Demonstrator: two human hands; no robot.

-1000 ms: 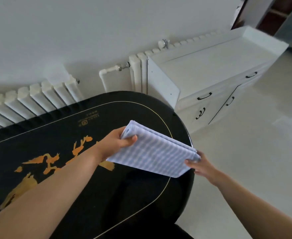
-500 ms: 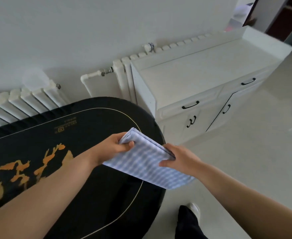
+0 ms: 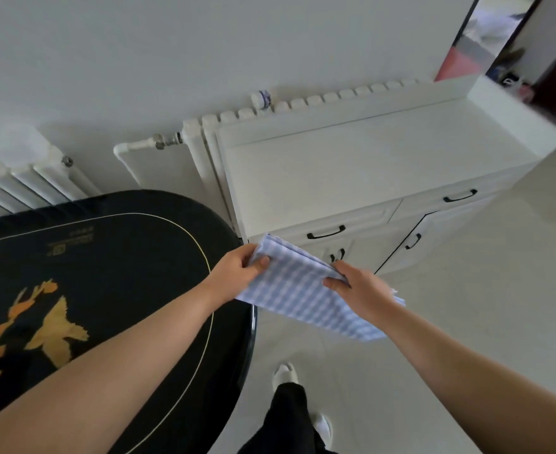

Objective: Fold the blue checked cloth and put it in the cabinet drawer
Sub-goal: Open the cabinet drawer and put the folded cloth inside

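My left hand pinches the folded blue checked cloth at its far left corner: the thumb lies curled on top of the fabric and the other fingers go under it, out of my sight. My right hand grips the cloth along its far edge, closer to the right end, with the fingers curled down over the fold and the back of the hand turned up toward me; where its thumb sits I cannot tell. Both forearms are bare and reach forward from the lower corners of my view, the left one passing over the black table, the right one coming in over the pale floor. The cloth is folded into a flat layered rectangle and hangs in the air between my hands, just past the rounded end of the table and in front of the white cabinet. Its near right corner droops below my right wrist. The cabinet's left drawer stands just beyond the cloth, shut, with its black handle showing above the fabric. The table carries gold bird and leaf patterns. White radiators run along the wall behind it. Below the cloth I see a dark trouser leg and white socks on the floor.
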